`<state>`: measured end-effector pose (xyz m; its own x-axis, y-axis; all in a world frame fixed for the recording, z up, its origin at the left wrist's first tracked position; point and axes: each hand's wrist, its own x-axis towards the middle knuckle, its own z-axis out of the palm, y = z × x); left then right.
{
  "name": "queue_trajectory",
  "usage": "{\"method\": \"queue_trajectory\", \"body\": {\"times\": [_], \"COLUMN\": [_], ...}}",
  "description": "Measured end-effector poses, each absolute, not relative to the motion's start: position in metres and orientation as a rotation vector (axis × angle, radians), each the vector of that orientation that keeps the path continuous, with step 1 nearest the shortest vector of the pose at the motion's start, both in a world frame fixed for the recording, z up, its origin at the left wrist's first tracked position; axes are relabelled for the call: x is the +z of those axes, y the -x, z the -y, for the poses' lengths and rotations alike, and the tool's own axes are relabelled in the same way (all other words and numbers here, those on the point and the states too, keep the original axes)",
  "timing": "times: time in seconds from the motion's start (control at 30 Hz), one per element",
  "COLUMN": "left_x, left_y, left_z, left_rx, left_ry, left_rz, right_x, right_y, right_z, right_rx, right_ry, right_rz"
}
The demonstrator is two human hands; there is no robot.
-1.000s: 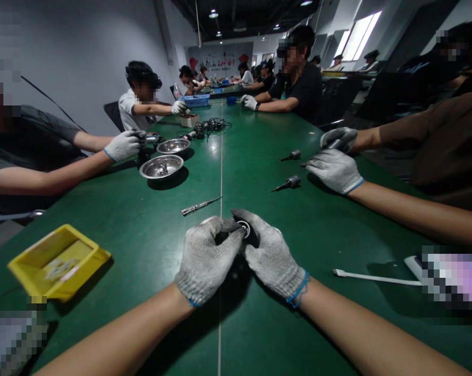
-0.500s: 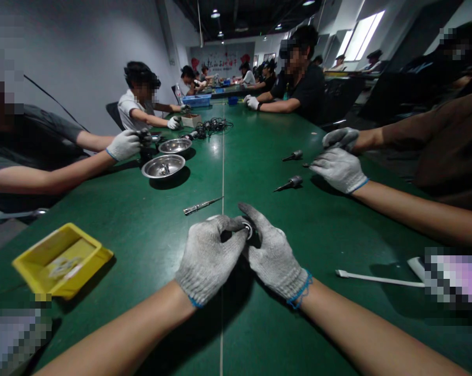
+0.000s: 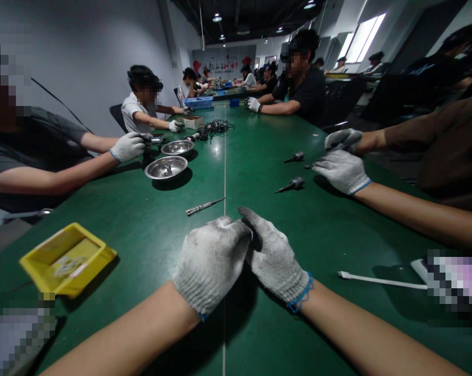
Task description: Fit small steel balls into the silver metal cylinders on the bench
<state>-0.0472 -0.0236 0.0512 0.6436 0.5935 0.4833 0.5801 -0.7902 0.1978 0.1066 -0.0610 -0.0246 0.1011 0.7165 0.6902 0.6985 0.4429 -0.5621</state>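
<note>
My left hand (image 3: 214, 263), in a white knit glove with a blue cuff edge, is closed, its back turned up and its fingertips hidden. Against it my right hand (image 3: 275, 256), gloved the same way, curls closed with one greyed finger stretched forward. Between the two hands is a small dark round part (image 3: 255, 241), almost wholly covered by the gloves. Just beyond my left hand lies a screwdriver with a clear handle (image 3: 200, 208), its tip pointing right.
To the left stands a yellow bin (image 3: 69, 261) holding small pale pieces. Two metal bowls (image 3: 166, 168) are farther off. Two dark pointed tools (image 3: 293, 184) lie near a co-worker's gloved hands (image 3: 340, 167). A white cable (image 3: 380, 280) lies at right on the green table (image 3: 259, 141).
My left hand has turned over further, its back rising and its fingers now covering the round part whose bright rim showed earlier. My right hand stays nearly in place.
</note>
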Motion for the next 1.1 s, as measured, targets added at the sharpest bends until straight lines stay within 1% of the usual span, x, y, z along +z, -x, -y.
{"method": "queue_trajectory", "body": {"times": [0.17, 0.37, 0.5, 0.6, 0.8, 1.1], "left_x": [0.047, 0.024, 0.011, 0.009, 0.009, 0.011], "left_y": [0.049, 0.055, 0.061, 0.063, 0.061, 0.060], "left_z": [0.019, 0.009, 0.007, 0.007, 0.006, 0.006], "left_rx": [0.975, 1.317, 1.427, 1.411, 1.313, 1.366], "left_ry": [-2.930, -2.778, -2.772, -2.762, -2.910, -2.927], "left_rz": [-0.828, -0.523, -0.593, -0.637, -0.359, -0.434], "right_x": [-0.023, -0.022, -0.021, -0.020, -0.018, -0.019], "right_y": [-0.107, -0.105, -0.104, -0.104, -0.105, -0.105], "right_z": [0.062, 0.061, 0.060, 0.060, 0.062, 0.063], "right_rx": [0.081, 0.219, 0.217, 0.167, 0.136, 0.129], "right_ry": [1.287, 1.260, 1.277, 1.282, 1.210, 1.227], "right_rz": [1.560, 1.462, 1.437, 1.457, 1.568, 1.580]}}
